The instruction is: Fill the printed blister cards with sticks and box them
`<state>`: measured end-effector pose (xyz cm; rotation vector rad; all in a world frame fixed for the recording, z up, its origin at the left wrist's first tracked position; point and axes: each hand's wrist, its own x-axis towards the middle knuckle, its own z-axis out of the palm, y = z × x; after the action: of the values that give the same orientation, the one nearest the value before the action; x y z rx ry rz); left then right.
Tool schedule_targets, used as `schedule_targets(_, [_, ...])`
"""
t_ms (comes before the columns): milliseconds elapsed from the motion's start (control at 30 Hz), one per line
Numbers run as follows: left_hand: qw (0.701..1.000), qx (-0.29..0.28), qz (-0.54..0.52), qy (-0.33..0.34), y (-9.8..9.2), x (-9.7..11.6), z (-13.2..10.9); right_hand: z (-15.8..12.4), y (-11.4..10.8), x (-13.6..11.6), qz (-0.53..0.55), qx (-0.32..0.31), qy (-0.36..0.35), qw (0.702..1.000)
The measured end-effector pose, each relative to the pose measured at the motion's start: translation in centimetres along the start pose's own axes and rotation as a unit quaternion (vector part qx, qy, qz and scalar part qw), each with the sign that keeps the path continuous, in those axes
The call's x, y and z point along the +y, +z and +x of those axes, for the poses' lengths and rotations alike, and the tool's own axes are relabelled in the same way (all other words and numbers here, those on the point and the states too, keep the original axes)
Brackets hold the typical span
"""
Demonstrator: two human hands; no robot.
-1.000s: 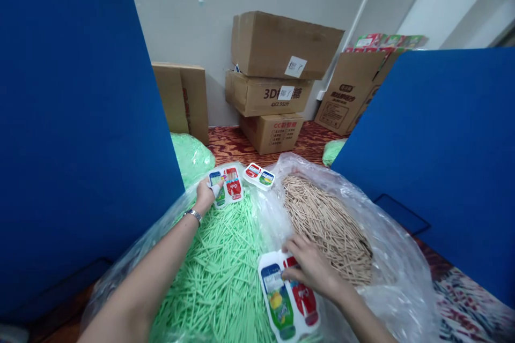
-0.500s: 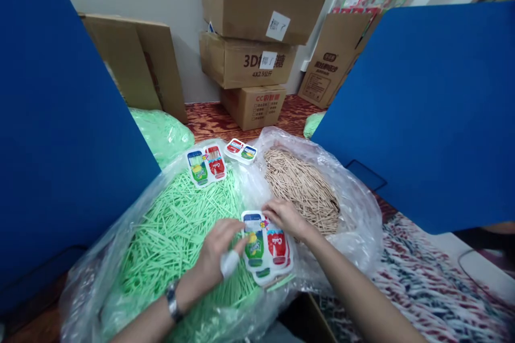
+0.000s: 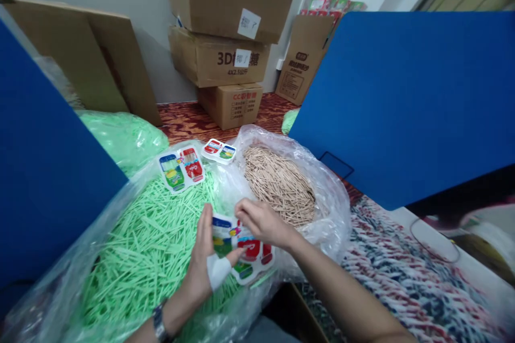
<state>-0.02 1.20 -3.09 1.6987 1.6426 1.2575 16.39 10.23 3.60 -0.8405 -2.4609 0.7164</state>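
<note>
A two-part plastic candy pack (image 3: 222,245), with a green-and-blue bottle print and a red cola bottle print, is between my hands. My left hand (image 3: 203,262), taped at the thumb base, holds its left side, thumb across the front and fingers straight along the edge. My right hand (image 3: 263,223) is closed at the upper right of the pack; whatever its fingers pinch is hidden. Another similar pack (image 3: 244,273) lies underneath, partly covered. Below and left are green candy sticks (image 3: 148,246) in a clear bag; brown sticks (image 3: 279,185) fill the bag beyond my right hand.
Two more packs, one large (image 3: 182,170) and one small (image 3: 219,151), rest on the bags. Blue panels stand left (image 3: 52,182) and right (image 3: 410,102). Stacked cartons (image 3: 227,59) stand behind. A patterned rug (image 3: 394,268) lies at right.
The view has turned right, so the scene sits further left. My left hand has moved from the pack's edge to a grip with the thumb across its front. The pack is now tilted.
</note>
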Motion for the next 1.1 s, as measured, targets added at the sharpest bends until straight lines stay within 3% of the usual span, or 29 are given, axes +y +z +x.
schedule_targets(67, [0.990,-0.021,-0.109,-0.090,0.0,0.5,0.7,0.4,-0.1,-1.8,0.070,-0.005,-0.037,0.997])
schedule_targets(133, [0.965,-0.091,-0.188,-0.158,0.0,0.7,1.3,0.6,0.1,-2.8,0.113,0.029,-0.045,0.992])
schedule_targets(233, [0.936,-0.161,-0.229,-0.215,-0.3,0.8,1.7,0.5,0.3,-2.5,0.140,0.081,-0.018,0.987])
schedule_targets(333, [0.930,-0.161,-0.237,-0.230,-0.7,1.0,1.8,-0.3,0.5,-1.1,0.127,0.105,0.008,0.986])
schedule_targets(467, [0.938,-0.163,-0.218,-0.213,-0.5,1.5,1.8,-1.6,0.9,-0.3,0.063,0.115,-0.025,0.991])
schedule_targets(567, [0.942,-0.151,-0.214,-0.208,0.0,1.8,1.8,-2.5,0.8,-0.5,0.049,0.086,-0.060,0.993])
schedule_targets(667, [0.935,-0.153,-0.223,-0.231,0.4,2.0,1.5,-3.2,-0.3,0.6,0.125,0.022,-0.058,0.990])
schedule_targets(767, [0.915,-0.189,-0.260,-0.244,0.6,2.2,1.0,-3.3,-1.9,3.9,0.120,0.066,0.057,0.989])
schedule_targets(800, [0.910,-0.200,-0.269,-0.244,0.8,2.2,0.7,-3.2,-2.3,5.3,0.053,0.107,0.126,0.985])
schedule_targets(833, [0.907,-0.206,-0.274,-0.243,1.0,2.1,0.5,-2.9,-2.6,6.6,-0.027,0.110,0.184,0.976])
schedule_targets(967, [0.909,-0.214,-0.267,-0.237,2.3,1.2,-0.5,-1.0,-2.1,9.8,-0.248,0.008,0.318,0.915])
schedule_targets(1100, [0.904,-0.238,-0.279,-0.221,3.1,0.4,-0.9,0.7,-1.2,9.8,-0.302,-0.049,0.334,0.892])
